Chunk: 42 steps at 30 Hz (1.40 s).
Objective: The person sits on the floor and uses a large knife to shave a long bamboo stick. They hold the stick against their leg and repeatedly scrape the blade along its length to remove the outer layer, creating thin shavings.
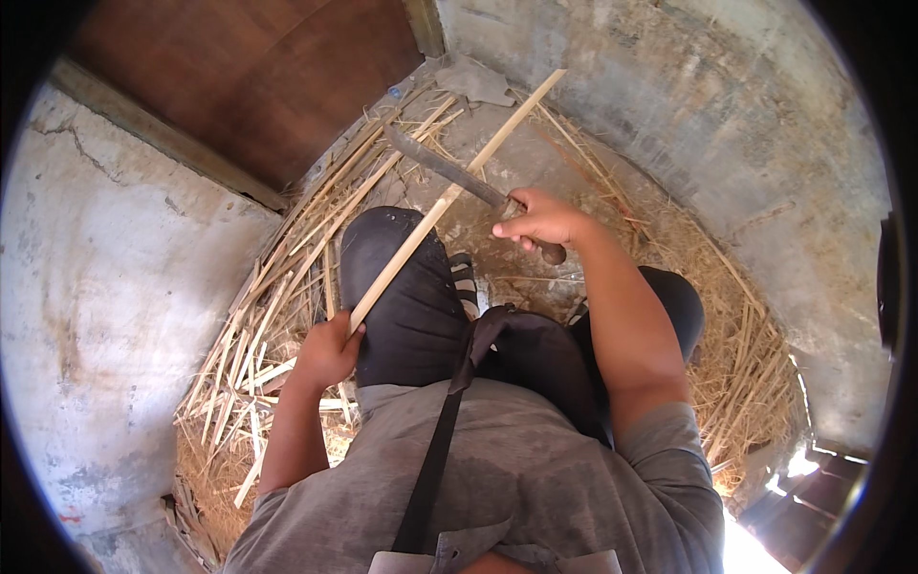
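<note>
Stained grey walls (pixel 708 96) flank my view; across the left knee (pixel 373 239) slants a long, straight, pale-yellow strip (pixel 411 247), its lower end gripped by the left hand (pixel 328 350). I see a worn, dark-bladed knife (pixel 421 152) crossing it, brown handle (pixel 553 253) clasped in the right hand (pixel 540 218).

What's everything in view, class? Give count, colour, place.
long strip: one, tan, slanting across centre
knife: one, grey and brown, crossing long strip
loose strips: many, tan, left
straw: uncounted, golden, both sides
panel: one, brown, upper left
walls: two, grey, both sides
footwear: unclear count, black-white, centre
shirt: one, grey, bottom
strap: one, black, down shirt
trousers: one pair, black, centre
left fingers: one set, around long strip
right fingers: one set, around knife
</note>
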Each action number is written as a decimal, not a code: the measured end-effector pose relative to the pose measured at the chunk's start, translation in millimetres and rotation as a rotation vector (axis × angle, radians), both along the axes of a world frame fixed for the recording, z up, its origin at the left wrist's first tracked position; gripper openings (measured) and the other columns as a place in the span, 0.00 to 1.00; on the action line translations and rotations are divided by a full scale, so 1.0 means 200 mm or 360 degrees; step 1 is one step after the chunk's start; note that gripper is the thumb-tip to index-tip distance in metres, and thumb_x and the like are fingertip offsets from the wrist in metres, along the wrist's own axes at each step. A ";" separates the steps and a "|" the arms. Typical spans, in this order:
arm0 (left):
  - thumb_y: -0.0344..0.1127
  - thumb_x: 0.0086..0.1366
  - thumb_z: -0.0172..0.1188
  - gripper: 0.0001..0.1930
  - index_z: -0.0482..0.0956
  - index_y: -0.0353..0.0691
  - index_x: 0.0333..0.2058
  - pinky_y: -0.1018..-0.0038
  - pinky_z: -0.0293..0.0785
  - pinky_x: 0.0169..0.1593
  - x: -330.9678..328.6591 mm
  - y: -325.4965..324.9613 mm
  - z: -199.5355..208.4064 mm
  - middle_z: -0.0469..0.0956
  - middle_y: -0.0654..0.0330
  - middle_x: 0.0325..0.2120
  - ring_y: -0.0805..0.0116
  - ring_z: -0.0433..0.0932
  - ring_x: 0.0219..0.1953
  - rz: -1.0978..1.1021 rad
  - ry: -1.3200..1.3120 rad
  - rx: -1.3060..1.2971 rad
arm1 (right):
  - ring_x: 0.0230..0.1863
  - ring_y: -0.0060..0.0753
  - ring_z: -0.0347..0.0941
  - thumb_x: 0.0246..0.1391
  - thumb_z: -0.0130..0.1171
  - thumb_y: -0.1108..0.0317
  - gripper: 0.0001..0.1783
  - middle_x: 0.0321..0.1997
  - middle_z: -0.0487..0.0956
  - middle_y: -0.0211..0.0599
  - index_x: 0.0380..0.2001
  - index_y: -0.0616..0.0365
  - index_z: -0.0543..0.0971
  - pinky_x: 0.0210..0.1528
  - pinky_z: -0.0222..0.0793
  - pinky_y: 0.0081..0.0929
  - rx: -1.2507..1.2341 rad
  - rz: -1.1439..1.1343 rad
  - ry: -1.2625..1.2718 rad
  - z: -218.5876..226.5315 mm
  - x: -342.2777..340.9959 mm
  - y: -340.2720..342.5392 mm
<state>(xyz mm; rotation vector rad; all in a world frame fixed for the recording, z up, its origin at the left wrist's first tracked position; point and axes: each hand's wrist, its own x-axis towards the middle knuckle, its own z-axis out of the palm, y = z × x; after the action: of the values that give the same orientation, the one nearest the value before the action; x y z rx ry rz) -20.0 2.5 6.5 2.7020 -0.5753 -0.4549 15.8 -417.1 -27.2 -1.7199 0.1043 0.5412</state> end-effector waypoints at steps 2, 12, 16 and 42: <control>0.39 0.71 0.57 0.13 0.73 0.33 0.36 0.48 0.71 0.38 0.00 0.02 -0.02 0.77 0.38 0.26 0.32 0.77 0.34 -0.0004 -0.0005 -0.0045 | 0.23 0.22 0.73 0.56 0.71 0.58 0.26 0.28 0.77 0.35 0.48 0.67 0.75 0.26 0.69 0.26 -0.0308 -0.0150 -0.0202 0.00 0.00 -0.04; 0.39 0.71 0.57 0.12 0.73 0.33 0.35 0.48 0.71 0.38 0.01 0.02 -0.01 0.77 0.38 0.25 0.32 0.77 0.34 -0.0042 -0.0029 -0.0001 | 0.27 0.32 0.80 0.52 0.72 0.58 0.28 0.33 0.82 0.44 0.48 0.68 0.76 0.30 0.75 0.32 -0.0463 -0.0110 -0.0052 0.02 -0.03 0.08; 0.39 0.71 0.57 0.12 0.73 0.34 0.36 0.47 0.71 0.37 -0.01 0.03 -0.01 0.78 0.38 0.26 0.32 0.78 0.34 -0.0026 -0.0043 0.0005 | 0.24 0.28 0.76 0.52 0.71 0.61 0.25 0.31 0.80 0.41 0.47 0.68 0.76 0.27 0.73 0.30 -0.0331 0.0011 -0.0135 -0.01 -0.01 0.07; 0.38 0.71 0.56 0.11 0.72 0.34 0.37 0.46 0.71 0.38 0.00 0.00 -0.03 0.78 0.38 0.26 0.32 0.77 0.34 -0.0016 -0.0055 -0.0082 | 0.19 0.19 0.67 0.54 0.68 0.72 0.15 0.23 0.72 0.27 0.40 0.60 0.72 0.20 0.64 0.23 0.0354 -0.0736 -0.0023 -0.16 0.03 -0.11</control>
<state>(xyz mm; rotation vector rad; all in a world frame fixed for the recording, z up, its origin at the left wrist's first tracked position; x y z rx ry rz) -20.5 3.4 0.6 2.6641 -0.6019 -0.3916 21.3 -438.3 -59.0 -1.4203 0.4056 0.1885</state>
